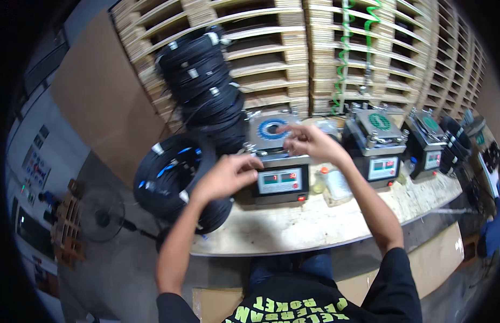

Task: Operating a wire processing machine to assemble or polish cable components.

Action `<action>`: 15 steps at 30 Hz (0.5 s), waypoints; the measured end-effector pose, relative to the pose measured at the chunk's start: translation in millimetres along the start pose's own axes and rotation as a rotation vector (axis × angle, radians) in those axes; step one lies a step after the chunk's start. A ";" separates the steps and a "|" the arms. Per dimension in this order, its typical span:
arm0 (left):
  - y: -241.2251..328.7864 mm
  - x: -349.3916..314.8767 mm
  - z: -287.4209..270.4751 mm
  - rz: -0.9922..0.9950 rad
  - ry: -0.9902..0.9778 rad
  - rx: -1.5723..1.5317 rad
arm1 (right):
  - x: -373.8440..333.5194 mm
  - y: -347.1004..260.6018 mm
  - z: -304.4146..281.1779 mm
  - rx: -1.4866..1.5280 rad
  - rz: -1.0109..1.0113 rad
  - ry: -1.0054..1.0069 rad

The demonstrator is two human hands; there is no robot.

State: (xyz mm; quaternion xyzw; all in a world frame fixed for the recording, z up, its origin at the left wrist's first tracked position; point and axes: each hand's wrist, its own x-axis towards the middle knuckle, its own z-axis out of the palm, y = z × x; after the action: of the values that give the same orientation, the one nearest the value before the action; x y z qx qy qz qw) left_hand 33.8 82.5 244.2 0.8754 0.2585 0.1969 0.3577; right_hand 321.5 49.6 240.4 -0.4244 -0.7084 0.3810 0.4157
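A black tabletop machine (282, 185) with a lit display stands in front of me, with a metal plate (265, 141) on top. A blue ring with a dark centre (273, 130) lies on that plate, and metal corner posts surround it. My right hand (314, 144) hovers over the plate's right side, slightly blurred, its fingers stretched toward the ring and nothing visible in them. Beside the machine's front left corner is my left hand (228, 175), thumb apart from its bent fingers, with no object visible between them. Whether it touches the casing I cannot tell.
Coils of black cable (174, 172) crowd the table's left end, with a tall stack of coils (204, 86) behind. Two similar machines (376, 134) (426, 141) stand right. An orange-capped bottle (319, 183) and a clear container (339, 188) sit between machines. Wooden pallets (325, 54) rise behind.
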 end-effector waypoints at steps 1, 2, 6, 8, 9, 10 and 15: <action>-3.2 8.0 33.3 -0.052 -0.073 -0.082 | -30.4 13.4 -11.8 0.037 0.039 0.031; -5.8 15.2 63.9 -0.051 -0.132 -0.090 | -59.3 28.0 -24.1 0.024 0.064 0.042; -31.8 50.6 184.1 -0.188 -0.508 -0.277 | -173.5 65.5 -62.5 0.082 0.255 0.252; -25.3 81.4 228.7 -0.093 -0.674 -0.249 | -231.5 75.4 -93.1 0.074 0.332 0.382; -30.0 92.2 249.9 -0.015 -0.741 -0.232 | -257.8 84.0 -104.8 0.053 0.381 0.435; -15.3 110.4 261.4 0.037 -0.819 -0.185 | -286.2 88.1 -118.4 0.060 0.415 0.521; 37.8 194.3 290.8 0.152 -0.996 -0.226 | -393.3 58.0 -165.6 0.031 0.590 0.832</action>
State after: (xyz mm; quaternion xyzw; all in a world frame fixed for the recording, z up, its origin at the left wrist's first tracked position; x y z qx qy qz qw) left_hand 352.9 22.2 109.0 0.8354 -0.0302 -0.1915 0.5144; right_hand 604.8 -260.3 144.5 -0.7160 -0.3270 0.2914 0.5436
